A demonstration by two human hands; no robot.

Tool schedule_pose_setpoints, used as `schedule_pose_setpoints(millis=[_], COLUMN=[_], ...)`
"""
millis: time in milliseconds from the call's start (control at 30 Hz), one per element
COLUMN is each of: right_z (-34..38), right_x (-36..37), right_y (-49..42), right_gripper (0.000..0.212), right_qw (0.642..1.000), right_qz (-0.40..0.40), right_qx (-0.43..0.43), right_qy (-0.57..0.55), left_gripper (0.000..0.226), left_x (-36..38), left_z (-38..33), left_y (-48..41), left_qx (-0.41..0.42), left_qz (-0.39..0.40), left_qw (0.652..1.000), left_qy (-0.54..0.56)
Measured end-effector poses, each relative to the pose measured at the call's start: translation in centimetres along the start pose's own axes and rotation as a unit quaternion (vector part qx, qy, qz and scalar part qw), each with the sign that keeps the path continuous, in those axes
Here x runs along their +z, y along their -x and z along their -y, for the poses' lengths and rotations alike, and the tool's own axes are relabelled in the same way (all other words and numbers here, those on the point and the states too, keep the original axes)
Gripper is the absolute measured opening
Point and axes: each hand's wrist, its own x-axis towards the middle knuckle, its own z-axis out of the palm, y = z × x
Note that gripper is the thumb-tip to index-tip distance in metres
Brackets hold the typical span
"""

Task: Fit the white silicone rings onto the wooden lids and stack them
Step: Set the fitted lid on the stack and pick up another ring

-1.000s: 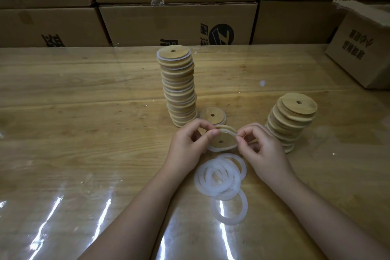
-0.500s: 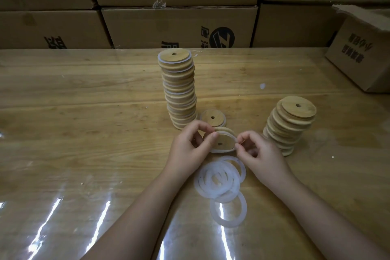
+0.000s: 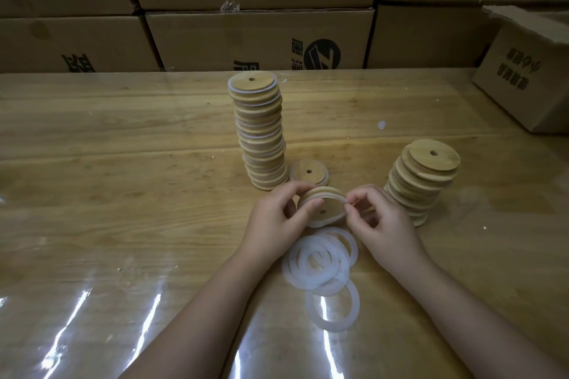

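Centrally, one wooden lid (image 3: 323,204) was held tilted just above the tabletop (image 3: 123,163) between both hands, presumably so that its rim could be reached all round.
- The left hand (image 3: 277,221) was curled round the lid's left rim, with the thumb laid across its face; this was judged a steadying hold.
- The fingers (image 3: 349,209) of the right hand (image 3: 381,224) were pinched together on the white silicone ring (image 3: 317,224) at the lid's right edge, apparently to work it over the rim. Seating was judged partial.
- The loose rings (image 3: 317,261) were laid in an overlapping pile just nearer than the hands, within easy reach.
- The tall stack (image 3: 261,132) was stood behind the left hand, with white edges seen between its lids; it was judged the finished pile.
- The short stack (image 3: 421,181) was slumped just right of the right hand. No rings were made out, and it was judged the supply.
- A single lid (image 3: 308,171) was laid flat at the tall stack's foot.
- The tabletop was planked wood under a glossy clear cover, streaked with light.
- Cardboard boxes (image 3: 258,37) were stacked behind it, and an open box (image 3: 523,71) was set at the far right.
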Motion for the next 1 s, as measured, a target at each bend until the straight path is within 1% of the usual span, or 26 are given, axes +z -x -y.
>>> schedule_pose_setpoints(millis=[233,467,667,733,800,867,933,1000], right_z=[-0.07,-0.38,-0.23,-0.02,0.12,0.25,0.37,0.49], right_x=[-0.01,0.14,0.07,0.0,-0.05,-0.12,-0.22,-0.26], right_y=[-0.01,-0.11,-0.09,-0.06,0.07,0.14,0.12,0.06], right_gripper=[0.011,0.018,0.025,0.026,0.02,0.011,0.007,0.01], right_qw=[1.0,0.999,0.998,0.997,0.995,0.994,0.995,0.997], right_qz=[0.007,0.004,0.031,0.051,0.08,0.094,0.09,0.07], right_qx=[0.012,0.044,0.056,0.055,0.035,0.02,0.018,0.015], right_qy=[0.013,0.024,0.027,0.032,0.048,0.05,0.028,0.01], left_gripper=[0.011,0.011,0.015,0.011,0.006,0.011,0.013,0.019], left_x=[-0.09,-0.13,-0.16,-0.16,-0.17,-0.18,-0.15,-0.06], left_z=[0.08,0.2,-0.12,-0.17,-0.09,-0.07,-0.3,-0.45], left_y=[-0.23,-0.24,-0.15,-0.13,-0.05,0.07,0.19,0.32], left_qx=[-0.01,-0.015,-0.027,-0.041,-0.057,-0.064,-0.035,0.015], left_qz=[0.007,0.009,0.004,0.002,-0.003,-0.012,-0.006,0.007], left_qw=[0.999,0.999,0.999,0.999,0.998,0.997,0.999,1.0], left_qy=[0.032,0.04,0.03,0.03,0.033,0.041,0.03,-0.002])
